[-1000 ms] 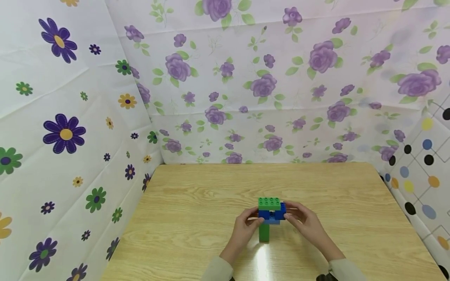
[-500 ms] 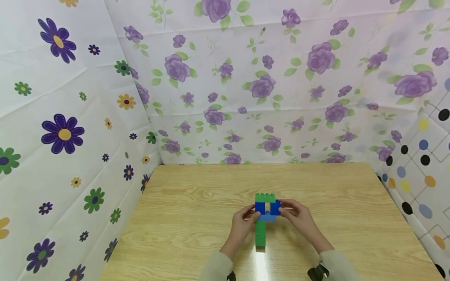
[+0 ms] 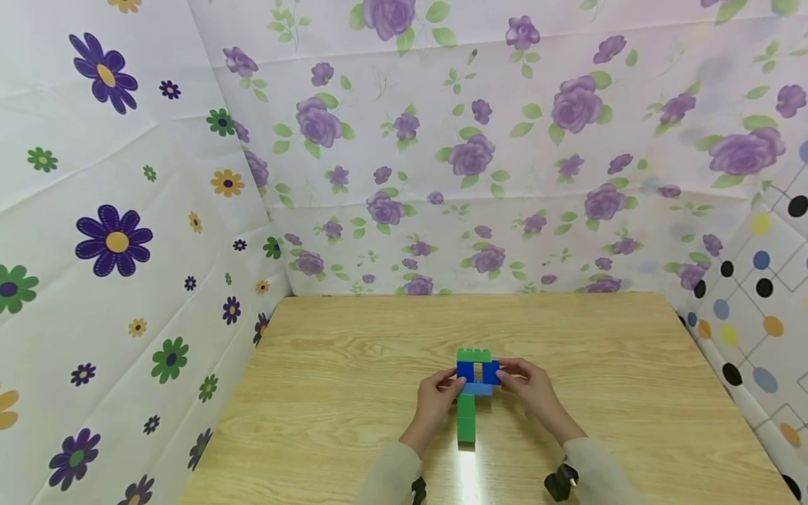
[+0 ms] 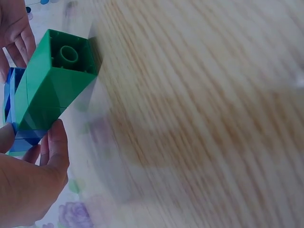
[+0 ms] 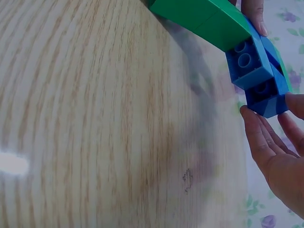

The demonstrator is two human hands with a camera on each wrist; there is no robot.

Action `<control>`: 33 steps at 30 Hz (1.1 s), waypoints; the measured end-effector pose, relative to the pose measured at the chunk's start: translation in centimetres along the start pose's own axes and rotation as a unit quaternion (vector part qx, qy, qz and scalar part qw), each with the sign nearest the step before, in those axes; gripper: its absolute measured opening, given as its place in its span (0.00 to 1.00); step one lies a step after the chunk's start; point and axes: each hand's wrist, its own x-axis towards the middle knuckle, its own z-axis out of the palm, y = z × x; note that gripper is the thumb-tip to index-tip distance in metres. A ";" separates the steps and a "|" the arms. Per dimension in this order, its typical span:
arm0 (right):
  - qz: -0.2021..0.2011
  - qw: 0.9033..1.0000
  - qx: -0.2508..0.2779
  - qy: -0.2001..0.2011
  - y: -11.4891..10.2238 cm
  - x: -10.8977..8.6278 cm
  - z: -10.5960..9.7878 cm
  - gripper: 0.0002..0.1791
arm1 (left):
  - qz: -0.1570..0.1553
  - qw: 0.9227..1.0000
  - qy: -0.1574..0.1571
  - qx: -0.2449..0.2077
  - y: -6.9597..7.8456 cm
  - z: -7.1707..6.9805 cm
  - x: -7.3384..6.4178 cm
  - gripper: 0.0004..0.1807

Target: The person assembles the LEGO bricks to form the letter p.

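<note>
A toy brick model is held upright between both hands. Its lower part is a green brick column (image 3: 466,419), with a light blue brick (image 3: 477,389) above. Two dark blue bricks stand on that, the left (image 3: 464,372) and the right (image 3: 490,372), with a gap between them. A long green brick (image 3: 473,355) bridges the top. My left hand (image 3: 433,404) pinches the model's left side around the left dark blue brick. My right hand (image 3: 534,390) pinches the right dark blue brick by its outer end. In the left wrist view the column's hollow underside (image 4: 69,54) shows.
A wooden table (image 3: 353,351) lies under the hands. Flowered cloth walls stand behind it (image 3: 404,175) and at the left (image 3: 126,315), and a dotted cloth (image 3: 745,330) closes the right side. Dark wrist devices, one near the right cuff (image 3: 560,482), sit at the sleeves.
The model has tipped so its top studs show nearly edge-on and more of the green column's front is visible. Both hands have shifted slightly left with it, still gripping.
</note>
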 end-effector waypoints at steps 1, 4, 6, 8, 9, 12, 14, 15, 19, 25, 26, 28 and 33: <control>0.004 1.000 -0.003 0.004 0.4 0.3 0.1 0.21 | -0.003 1.000 -0.001 0.001 -0.1 0.0 0.1 0.19; 0.015 1.000 -0.010 0.009 0.6 0.6 0.1 0.20 | -0.003 1.000 -0.009 0.008 -0.3 0.1 0.4 0.18; 0.017 1.000 -0.015 0.011 0.8 0.7 0.1 0.20 | -0.007 1.000 -0.022 0.011 -0.4 0.0 0.6 0.18; 0.017 1.000 -0.023 0.012 1.0 0.9 0.1 0.20 | -0.002 0.999 -0.035 0.018 -0.5 0.0 0.9 0.18; 0.014 0.999 -0.030 0.011 1.1 0.9 0.1 0.21 | 0.001 0.999 -0.042 0.019 -0.5 -0.1 0.9 0.18; 0.011 0.999 -0.046 0.010 1.5 1.1 0.1 0.21 | 0.011 0.998 -0.056 0.032 -0.6 -0.2 1.1 0.17; 0.009 0.998 -0.062 0.008 1.7 1.3 0.1 0.21 | 0.008 0.997 -0.064 0.041 -0.7 -0.2 1.3 0.18; 0.007 0.998 -0.069 0.005 1.9 1.4 0.2 0.21 | 0.000 0.997 -0.069 0.043 -0.8 -0.3 1.4 0.18; 0.014 0.996 -0.090 0.004 2.3 1.6 0.4 0.20 | -0.021 0.994 -0.087 0.067 -1.0 -0.3 1.6 0.19; 0.031 0.994 -0.109 0.006 2.3 1.6 0.9 0.18 | -0.041 0.991 -0.092 0.088 -1.2 -0.2 1.6 0.18; 0.033 0.993 -0.111 0.007 2.3 1.5 1.0 0.18 | -0.042 0.991 -0.091 0.089 -1.2 -0.2 1.5 0.18; 0.029 0.992 -0.119 0.007 2.2 1.4 1.1 0.18 | -0.042 0.991 -0.088 0.091 -1.2 -0.1 1.5 0.18; 0.022 0.991 -0.131 0.008 2.2 1.3 1.3 0.17 | -0.038 0.991 -0.078 0.100 -1.3 0.0 1.4 0.17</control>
